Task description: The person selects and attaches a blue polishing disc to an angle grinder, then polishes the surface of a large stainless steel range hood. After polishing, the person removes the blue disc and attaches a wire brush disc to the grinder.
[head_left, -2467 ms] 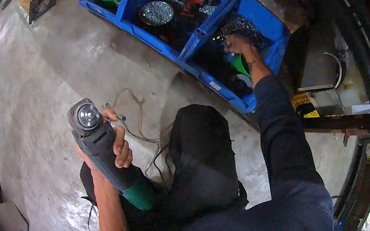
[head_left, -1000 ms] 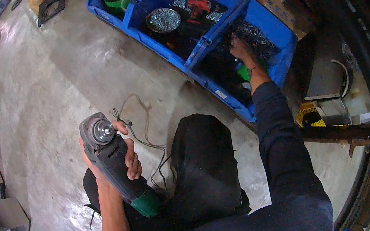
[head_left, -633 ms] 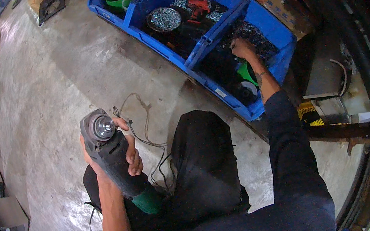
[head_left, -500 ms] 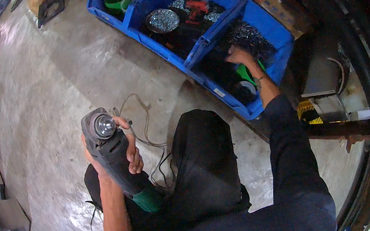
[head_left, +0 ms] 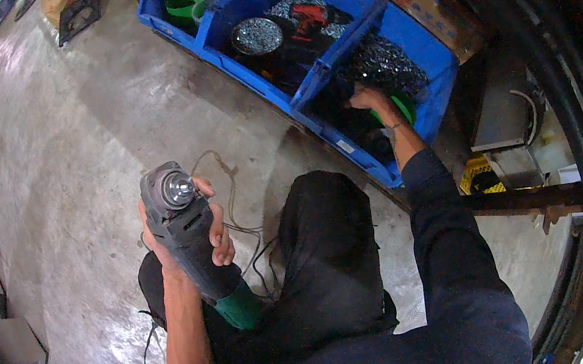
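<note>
My left hand (head_left: 219, 235) is wrapped round the body of an angle grinder (head_left: 196, 247), dark grey with a green rear end. The tool tilts up over my lap, its bare metal spindle (head_left: 179, 189) facing upward with no disc on it. My right hand (head_left: 372, 99) reaches down into the nearest blue bin (head_left: 435, 82). Dark shadow in the bin hides its fingertips and anything they touch. A green bowl (head_left: 405, 109) lies just beside that wrist, and a heap of small dark metal parts (head_left: 388, 63) fills the bin's far side.
In the middle blue bin (head_left: 240, 65) are a round dish of small metal parts (head_left: 256, 35) and a red and black power tool (head_left: 310, 16). A green tub (head_left: 182, 5) sits in the far bin. Cardboard boxes (head_left: 433, 13) stand behind. A cord (head_left: 229, 193) trails on the concrete floor.
The grinder in my left hand has shifted slightly right and up, its spindle turned more to the right. My right hand has moved a little left and down inside the bin.
</note>
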{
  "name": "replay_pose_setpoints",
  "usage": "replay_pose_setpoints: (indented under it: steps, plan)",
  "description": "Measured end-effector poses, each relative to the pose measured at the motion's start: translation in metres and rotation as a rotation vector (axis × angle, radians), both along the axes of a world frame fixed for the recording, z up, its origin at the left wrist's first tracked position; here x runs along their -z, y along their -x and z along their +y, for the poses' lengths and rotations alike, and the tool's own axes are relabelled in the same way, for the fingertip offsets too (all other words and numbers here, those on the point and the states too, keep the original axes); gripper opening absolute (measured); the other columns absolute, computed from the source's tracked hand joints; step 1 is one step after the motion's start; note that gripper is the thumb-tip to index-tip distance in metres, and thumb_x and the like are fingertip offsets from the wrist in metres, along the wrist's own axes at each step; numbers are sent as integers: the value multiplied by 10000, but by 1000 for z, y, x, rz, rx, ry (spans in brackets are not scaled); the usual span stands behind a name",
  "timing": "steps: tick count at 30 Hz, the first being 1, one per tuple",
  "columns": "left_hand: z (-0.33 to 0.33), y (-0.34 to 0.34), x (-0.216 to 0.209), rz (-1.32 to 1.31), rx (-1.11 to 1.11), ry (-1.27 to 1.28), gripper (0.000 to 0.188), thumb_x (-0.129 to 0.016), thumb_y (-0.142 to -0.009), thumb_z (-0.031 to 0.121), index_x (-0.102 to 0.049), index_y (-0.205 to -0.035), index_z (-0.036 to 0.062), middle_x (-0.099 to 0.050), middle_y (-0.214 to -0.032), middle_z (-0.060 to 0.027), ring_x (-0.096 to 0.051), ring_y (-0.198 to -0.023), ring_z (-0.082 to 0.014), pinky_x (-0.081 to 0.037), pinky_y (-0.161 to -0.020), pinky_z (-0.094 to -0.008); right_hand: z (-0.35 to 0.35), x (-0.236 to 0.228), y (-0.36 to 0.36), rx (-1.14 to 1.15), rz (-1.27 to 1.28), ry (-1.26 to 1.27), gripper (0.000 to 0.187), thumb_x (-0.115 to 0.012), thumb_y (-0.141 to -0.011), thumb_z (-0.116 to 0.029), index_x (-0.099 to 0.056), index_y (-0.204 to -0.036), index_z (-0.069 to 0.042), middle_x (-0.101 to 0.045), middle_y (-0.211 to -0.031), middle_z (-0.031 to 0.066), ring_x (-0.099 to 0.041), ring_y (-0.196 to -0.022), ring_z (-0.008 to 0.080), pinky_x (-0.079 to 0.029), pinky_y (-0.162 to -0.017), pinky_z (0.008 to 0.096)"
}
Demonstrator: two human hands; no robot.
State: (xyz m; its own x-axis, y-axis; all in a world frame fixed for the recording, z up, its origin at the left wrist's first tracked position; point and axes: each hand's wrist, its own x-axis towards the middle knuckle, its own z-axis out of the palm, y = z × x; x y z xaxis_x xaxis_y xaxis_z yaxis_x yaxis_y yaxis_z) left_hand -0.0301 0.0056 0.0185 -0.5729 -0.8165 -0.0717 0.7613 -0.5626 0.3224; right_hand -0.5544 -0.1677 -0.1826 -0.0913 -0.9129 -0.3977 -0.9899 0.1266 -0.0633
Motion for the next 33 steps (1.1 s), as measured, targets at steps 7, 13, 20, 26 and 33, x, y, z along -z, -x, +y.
replay_pose_setpoints:
  steps: [7,13,20,26,33]
  plan:
    - [-8,6,5,51,36,1,908,-227,-1005,798,-473,-1281,-31,-551,-643,-199,-560,-412,-322,-493,-409,-449,2,-16,27,344,-37,-147,1017,-871,-801,-546,-488,-1520,62,-539,-1549,273,-543,-1403,421,-454,-1159,491]
    - [5,-19,-3,-40,-52,-43,906,-218,-1008,796,-473,-1285,-28,-547,-641,-195,-561,-414,-322,-495,-411,-448,-14,4,-43,289,-225,-168,866,-882,-793,-445,-571,-1434,47,-641,-1403,230,-654,-1200,359,-549,-981,487]
    - [-8,-1,4,39,14,7,903,-211,-1011,792,-473,-1280,-29,-546,-640,-192,-560,-412,-320,-494,-410,-446,-11,47,96,530,-490,-59,664,-876,-770,-329,-684,-1305,15,-715,-1263,192,-684,-1078,314,-578,-880,471]
    - [-2,-14,2,-10,-32,-5,897,-205,-1013,788,-474,-1272,-28,-548,-641,-188,-555,-405,-311,-493,-404,-440,5,-7,-17,348,-305,-42,635,-840,-812,-303,-667,-1329,21,-700,-1281,181,-656,-1120,324,-552,-966,473]
    - [-2,-17,0,-10,-34,-25,895,-207,-1012,790,-481,-1275,-20,-558,-648,-190,-554,-404,-312,-488,-404,-447,10,-39,-41,317,-277,-12,649,-828,-826,-288,-647,-1361,33,-678,-1328,185,-624,-1197,347,-527,-1052,477]
